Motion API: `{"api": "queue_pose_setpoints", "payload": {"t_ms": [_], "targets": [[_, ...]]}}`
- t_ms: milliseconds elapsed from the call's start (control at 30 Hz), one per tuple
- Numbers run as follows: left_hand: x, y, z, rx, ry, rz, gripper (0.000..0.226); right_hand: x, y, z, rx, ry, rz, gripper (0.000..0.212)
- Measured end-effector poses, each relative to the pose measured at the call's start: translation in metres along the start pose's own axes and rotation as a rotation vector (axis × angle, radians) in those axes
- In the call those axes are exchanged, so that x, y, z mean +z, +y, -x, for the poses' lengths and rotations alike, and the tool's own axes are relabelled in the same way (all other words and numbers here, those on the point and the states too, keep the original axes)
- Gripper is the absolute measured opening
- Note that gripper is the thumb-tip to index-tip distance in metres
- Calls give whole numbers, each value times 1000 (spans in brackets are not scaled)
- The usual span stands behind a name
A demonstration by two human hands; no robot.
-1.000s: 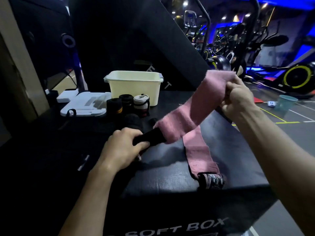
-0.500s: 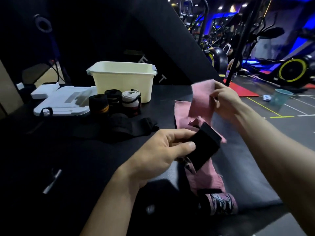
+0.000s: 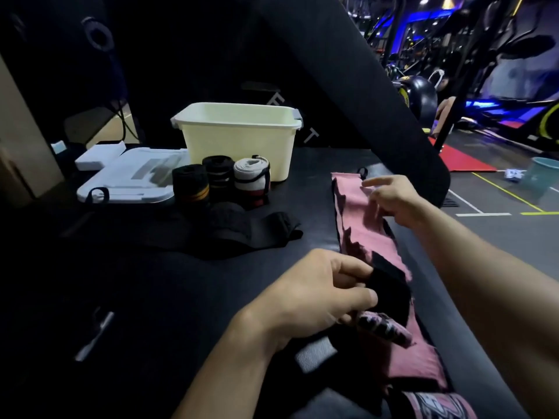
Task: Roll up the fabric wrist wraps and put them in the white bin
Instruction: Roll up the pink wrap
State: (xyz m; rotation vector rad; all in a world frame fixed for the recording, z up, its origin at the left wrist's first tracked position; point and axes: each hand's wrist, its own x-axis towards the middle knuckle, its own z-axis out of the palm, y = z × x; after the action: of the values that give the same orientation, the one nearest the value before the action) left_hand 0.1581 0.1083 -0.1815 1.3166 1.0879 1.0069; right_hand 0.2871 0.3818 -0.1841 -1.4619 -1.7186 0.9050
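Hands: left hand (image 3: 314, 294) pinches the pink wrap's (image 3: 363, 234) black end; right hand (image 3: 393, 198) rests loosely open on it.

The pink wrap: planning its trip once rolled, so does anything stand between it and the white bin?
Nothing visible blocks the way. The pink wrap lies to the right of the white bin, whose top is open. The three rolled wraps stand at the bin's front left, off that line. Bare black surface lies between.
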Motion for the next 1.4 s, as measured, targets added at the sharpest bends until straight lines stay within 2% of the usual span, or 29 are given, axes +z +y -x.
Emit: {"api": "queue_pose_setpoints", "payload": {"t_ms": [100,167,233,333,533,700,767,867,900,967,1067,1133,1267,1400], "targets": [[5,3,0,42,-30,18,20,-5,-12,2,13,-5,-42,36],[8,2,0,48,-24,-14,26,-8,-18,5,31,-53,-55,27],[11,2,0,38,-41,-53,23,-9,-24,9,40,-103,-46,21],[14,4,3,16,-106,-50,18,-8,-28,13,43,-137,-22,25],[16,11,5,46,-155,141,28,-9,-27,16,26,-199,34,26],[16,12,5,28,-160,297,24,-5,-14,17,-54,-148,79,22],[14,12,2,24,-129,394,21,-7,-12,22,-57,-187,59,19],[13,10,0,15,-105,449,23,-11,-12,28,-18,-230,-34,54],[13,9,0,17,-109,445,22,-14,-13,32,-21,-246,-43,52],[15,8,0,14,-110,446,23,-21,-16,38,20,-280,-45,24],[15,7,0,6,-100,447,24,-33,-11,50,100,-342,-26,39],[15,7,1,13,-105,442,25,-39,-8,61,124,-382,30,40],[18,5,3,20,-107,418,30,-41,-7,75,59,-281,260,25],[21,5,5,26,-91,379,31,-28,-9,83,43,-213,364,14]]}}
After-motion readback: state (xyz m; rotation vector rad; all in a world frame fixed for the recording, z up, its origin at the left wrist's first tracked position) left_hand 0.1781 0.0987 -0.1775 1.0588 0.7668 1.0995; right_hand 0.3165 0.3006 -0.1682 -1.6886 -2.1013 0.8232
